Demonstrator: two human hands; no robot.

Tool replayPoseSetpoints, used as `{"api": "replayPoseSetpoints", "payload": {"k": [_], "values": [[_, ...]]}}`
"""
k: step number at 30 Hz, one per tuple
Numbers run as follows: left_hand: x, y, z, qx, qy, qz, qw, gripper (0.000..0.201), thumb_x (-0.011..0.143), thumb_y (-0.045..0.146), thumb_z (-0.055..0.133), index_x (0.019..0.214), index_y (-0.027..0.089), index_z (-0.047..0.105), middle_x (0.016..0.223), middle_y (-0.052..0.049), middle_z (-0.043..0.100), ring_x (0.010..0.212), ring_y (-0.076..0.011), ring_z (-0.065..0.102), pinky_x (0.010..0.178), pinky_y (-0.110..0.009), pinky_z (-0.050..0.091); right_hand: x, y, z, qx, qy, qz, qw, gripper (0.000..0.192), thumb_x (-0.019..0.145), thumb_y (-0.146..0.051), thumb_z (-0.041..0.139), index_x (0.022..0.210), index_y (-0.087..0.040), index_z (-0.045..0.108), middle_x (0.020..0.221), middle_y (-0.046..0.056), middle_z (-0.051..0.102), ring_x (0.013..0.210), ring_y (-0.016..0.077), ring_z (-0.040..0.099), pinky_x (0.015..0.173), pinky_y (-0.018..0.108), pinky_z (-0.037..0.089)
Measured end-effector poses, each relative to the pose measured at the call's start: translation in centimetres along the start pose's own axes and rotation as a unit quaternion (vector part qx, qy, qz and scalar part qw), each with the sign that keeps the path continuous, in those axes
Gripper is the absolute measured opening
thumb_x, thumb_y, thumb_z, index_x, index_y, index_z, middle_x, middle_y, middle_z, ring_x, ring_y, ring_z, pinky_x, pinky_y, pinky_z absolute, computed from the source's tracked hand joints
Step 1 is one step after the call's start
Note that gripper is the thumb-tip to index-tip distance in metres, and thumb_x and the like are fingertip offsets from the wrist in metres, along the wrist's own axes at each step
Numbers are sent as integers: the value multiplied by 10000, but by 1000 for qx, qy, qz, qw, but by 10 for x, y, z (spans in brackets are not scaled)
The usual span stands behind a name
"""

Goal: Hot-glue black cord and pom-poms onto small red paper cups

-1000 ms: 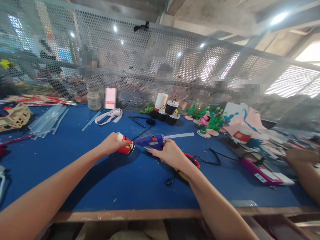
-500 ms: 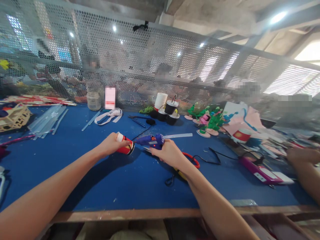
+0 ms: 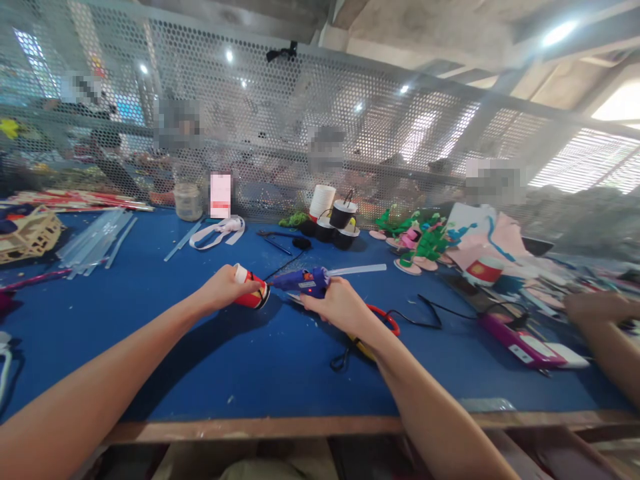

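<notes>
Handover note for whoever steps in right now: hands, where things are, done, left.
Left hand: shut on the red cup, lying on its side on the blue table.
Right hand: shut on the blue glue gun, nozzle at the cup's mouth, glue stick out the back, light on.
Scissors lie by the right wrist.
Done: cannot tell how much glue is on.
Left: probably finishing the gluing at the rim.
</notes>
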State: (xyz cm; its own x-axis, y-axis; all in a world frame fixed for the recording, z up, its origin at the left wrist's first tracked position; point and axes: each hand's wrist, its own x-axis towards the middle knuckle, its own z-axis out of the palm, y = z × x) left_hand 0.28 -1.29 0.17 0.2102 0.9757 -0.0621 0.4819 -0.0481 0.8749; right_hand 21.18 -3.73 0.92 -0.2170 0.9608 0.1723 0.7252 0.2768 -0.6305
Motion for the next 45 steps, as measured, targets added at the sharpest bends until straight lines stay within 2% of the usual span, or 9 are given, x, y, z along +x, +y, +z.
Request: {"api": "replayPoseSetpoints", "payload": {"k": [6,12,19,26,45], "values": [[1,-2,0,4,0,3,1000,327,591,445,585,503,141,501,443,52,380,434,-77,293,438,-231,186,1,0,2,14,-5,19,1000,202,670,-272,503,493,-175,481,370,-29,463,378,105,468,441,211,373],[1,-2,0,13,-3,6,1000,325,600,444,579,503,149,486,443,50,376,443,-80,286,443,-237,178,-1,2,-1,-6,-7,-2,1000,197,667,-270,507,496,-173,520,365,-26,459,407,114,470,442,217,364],[3,-4,0,14,-6,3,1000,316,604,444,564,521,149,488,459,48,388,444,-81,298,449,-235,189,1,-1,2,11,11,9,1000,240,655,-269,513,446,-191,426,352,-34,439,386,109,462,432,215,360],[3,-5,0,27,-9,1,1000,323,605,436,576,493,160,452,447,51,376,442,-79,291,445,-236,181,-2,1,-2,-3,-4,-2,1000,213,674,-264,499,487,-167,530,360,-26,453,392,108,455,438,219,357],[2,-2,1,23,2,7,1000,308,613,413,574,476,165,452,439,58,368,433,-76,288,437,-238,176,-5,-1,-2,-21,-4,2,1000,239,673,-269,503,452,-183,474,354,-26,445,399,106,455,429,210,345]]}}
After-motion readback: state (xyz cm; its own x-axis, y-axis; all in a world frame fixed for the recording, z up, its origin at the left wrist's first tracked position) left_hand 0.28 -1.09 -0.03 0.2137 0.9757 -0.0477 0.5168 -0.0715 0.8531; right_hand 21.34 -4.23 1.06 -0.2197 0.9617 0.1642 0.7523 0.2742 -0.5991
